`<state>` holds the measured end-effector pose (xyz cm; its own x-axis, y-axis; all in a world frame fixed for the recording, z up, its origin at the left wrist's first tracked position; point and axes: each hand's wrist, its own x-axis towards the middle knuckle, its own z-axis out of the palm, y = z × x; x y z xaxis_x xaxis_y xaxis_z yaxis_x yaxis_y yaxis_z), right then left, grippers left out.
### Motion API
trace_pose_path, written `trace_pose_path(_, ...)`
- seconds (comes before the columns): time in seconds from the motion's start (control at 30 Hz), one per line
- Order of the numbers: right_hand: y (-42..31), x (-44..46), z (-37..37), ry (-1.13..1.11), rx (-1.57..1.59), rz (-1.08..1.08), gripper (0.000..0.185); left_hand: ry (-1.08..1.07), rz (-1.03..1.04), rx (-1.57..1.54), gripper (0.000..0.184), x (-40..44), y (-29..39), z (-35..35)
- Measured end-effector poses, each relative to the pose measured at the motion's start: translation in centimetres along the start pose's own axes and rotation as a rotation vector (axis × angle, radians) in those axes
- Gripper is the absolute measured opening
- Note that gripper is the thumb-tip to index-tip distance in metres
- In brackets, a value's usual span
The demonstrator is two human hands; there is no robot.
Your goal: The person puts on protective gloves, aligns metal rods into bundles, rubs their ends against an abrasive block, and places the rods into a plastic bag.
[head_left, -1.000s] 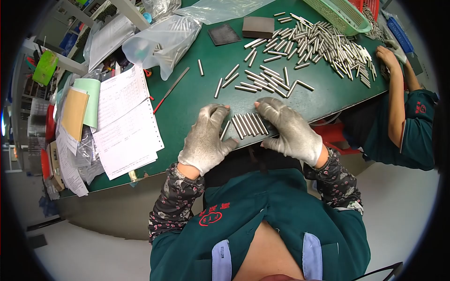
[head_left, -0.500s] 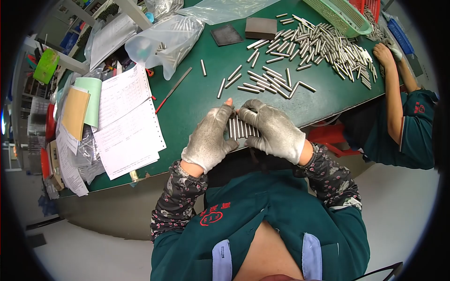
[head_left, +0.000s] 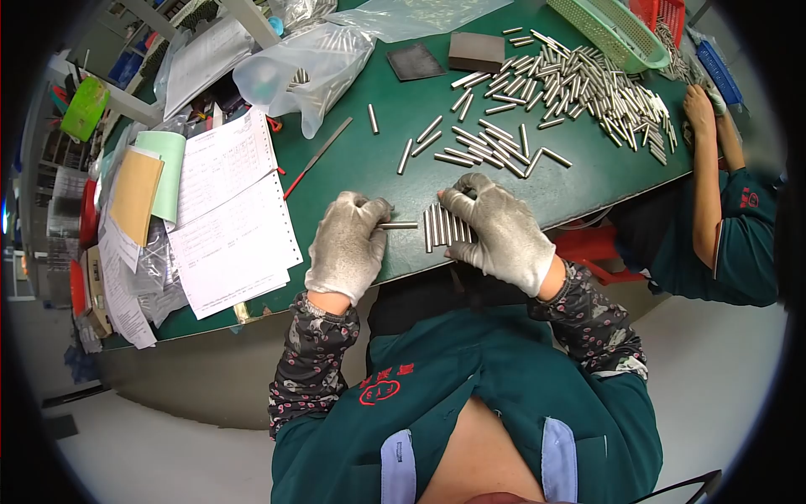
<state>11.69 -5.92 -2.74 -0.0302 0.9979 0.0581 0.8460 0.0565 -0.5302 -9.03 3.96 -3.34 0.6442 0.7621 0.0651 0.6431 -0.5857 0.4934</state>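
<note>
My left hand [head_left: 348, 244], in a worn grey-white glove, pinches one metal pin [head_left: 399, 225] that points sideways to the right. My right hand [head_left: 495, 228], gloved the same way, closes around the right side of a row of metal pins [head_left: 438, 229] standing side by side near the table's front edge. The left ends of that row show; the rest lies under my right fingers. A small gap separates the single pin from the row. Beyond my hands lies a loose group of similar pins [head_left: 487, 149], with a few single ones to its left.
A large pile of pins [head_left: 579, 84] spreads at the back right below a green basket [head_left: 617, 38]. A dark block [head_left: 476, 52], a flat black plate [head_left: 416, 62], a plastic bag [head_left: 311, 76], a file [head_left: 319, 155] and papers [head_left: 231, 227] lie around. A co-worker's arm [head_left: 705, 185] is at right.
My left hand has moved left, away from the row, with one pin in its fingers. My right hand stays at the row, shifted slightly right. The view has shifted slightly.
</note>
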Motion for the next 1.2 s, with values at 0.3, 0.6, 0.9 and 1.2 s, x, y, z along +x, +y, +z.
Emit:
trace_pose_path(0.3,-1.0,1.2,1.1,-0.012,0.110,-0.082,0.051,0.034,0.169,-0.149,0.031,0.3,1.1,2.3)
trace_pose_path(0.6,4.3,-0.8,-3.2,0.471,-0.130,0.193,0.029,-0.094,0.522,-0.037,0.063,0.8,2.4,2.4)
trace_pose_path(0.9,5.1,-1.3,-2.3,0.328,-0.219,0.242,0.020,-0.253,0.498,0.183,0.062,0.9,4.0,2.0)
trace_pose_path(1.2,4.8,-1.9,-2.3,0.356,-0.099,0.216,0.020,-0.246,0.505,0.169,0.060,1.0,4.0,2.0)
